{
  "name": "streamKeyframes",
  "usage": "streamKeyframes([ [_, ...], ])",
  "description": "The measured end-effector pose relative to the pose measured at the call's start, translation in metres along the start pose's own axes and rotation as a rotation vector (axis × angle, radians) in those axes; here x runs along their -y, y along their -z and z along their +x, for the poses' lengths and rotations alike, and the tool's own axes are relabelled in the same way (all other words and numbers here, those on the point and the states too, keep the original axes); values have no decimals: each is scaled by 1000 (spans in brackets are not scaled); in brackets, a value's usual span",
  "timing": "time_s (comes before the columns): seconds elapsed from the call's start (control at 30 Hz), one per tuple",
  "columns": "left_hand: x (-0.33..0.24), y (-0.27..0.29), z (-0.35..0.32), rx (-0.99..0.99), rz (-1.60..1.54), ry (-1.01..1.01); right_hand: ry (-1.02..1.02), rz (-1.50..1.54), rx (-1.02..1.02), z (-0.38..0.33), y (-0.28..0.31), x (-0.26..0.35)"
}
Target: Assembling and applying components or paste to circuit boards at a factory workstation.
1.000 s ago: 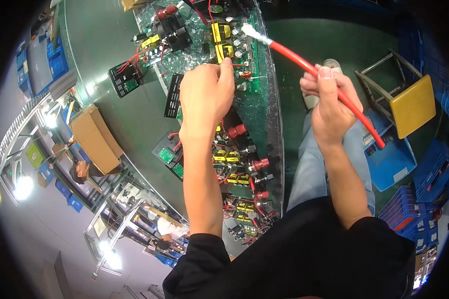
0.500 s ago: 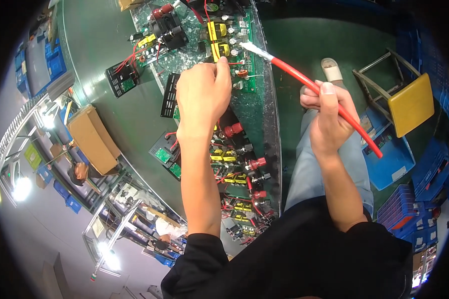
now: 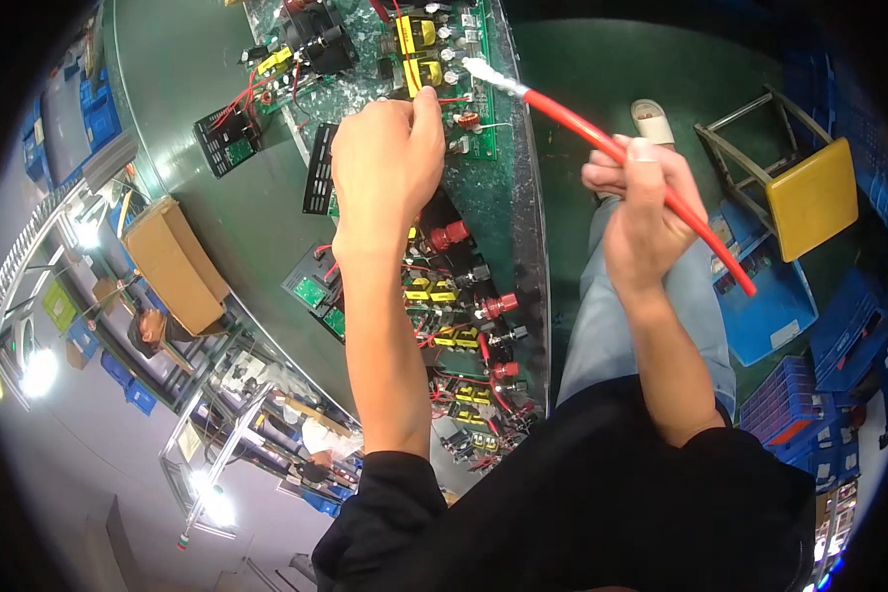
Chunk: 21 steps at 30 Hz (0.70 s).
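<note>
In my right hand [image 3: 651,217] is a slim red rod [image 3: 574,122], gripped between thumb and fingers and slanting up to the left. Thick white paste [image 3: 489,72] coats its far tip, which hovers beside the right edge of a green circuit board [image 3: 480,143]. That board carries yellow-wrapped transformers [image 3: 417,36] and a small copper coil [image 3: 468,120]. My left hand [image 3: 390,153] is closed over the board's near end, its knuckles up and its thumb side by the lower transformer. Its curled fingertips are hidden, so what they hold cannot be made out.
Several similar assemblies [image 3: 444,289] with red terminals line the green bench [image 3: 266,212] below my left hand. A black vented panel [image 3: 229,138] hangs on red wires. Right of the bench edge stand a yellow stool [image 3: 811,199] and a blue bin [image 3: 775,321]. Other people sit far left.
The pasted tip has turned and lifted slightly away from the board, showing more white paste. The whole view has shifted a little; my left hand keeps its place on the board.
</note>
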State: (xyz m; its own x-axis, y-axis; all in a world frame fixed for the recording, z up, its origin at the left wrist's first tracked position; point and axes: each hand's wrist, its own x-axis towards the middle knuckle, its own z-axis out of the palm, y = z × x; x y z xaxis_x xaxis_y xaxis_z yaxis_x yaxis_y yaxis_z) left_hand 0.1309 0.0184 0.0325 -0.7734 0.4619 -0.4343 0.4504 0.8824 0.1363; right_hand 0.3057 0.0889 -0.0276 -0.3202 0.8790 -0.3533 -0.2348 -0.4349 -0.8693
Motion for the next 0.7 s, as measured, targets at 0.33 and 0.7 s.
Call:
streamKeyframes([
  [0.33, -1, -1, 0, 2, 18, 15, 45, -70, 83, 0, 0, -1],
  [0.7, 0, -1, 0, 1, 9, 8, 221, -335, 313, 0, 17, 5],
])
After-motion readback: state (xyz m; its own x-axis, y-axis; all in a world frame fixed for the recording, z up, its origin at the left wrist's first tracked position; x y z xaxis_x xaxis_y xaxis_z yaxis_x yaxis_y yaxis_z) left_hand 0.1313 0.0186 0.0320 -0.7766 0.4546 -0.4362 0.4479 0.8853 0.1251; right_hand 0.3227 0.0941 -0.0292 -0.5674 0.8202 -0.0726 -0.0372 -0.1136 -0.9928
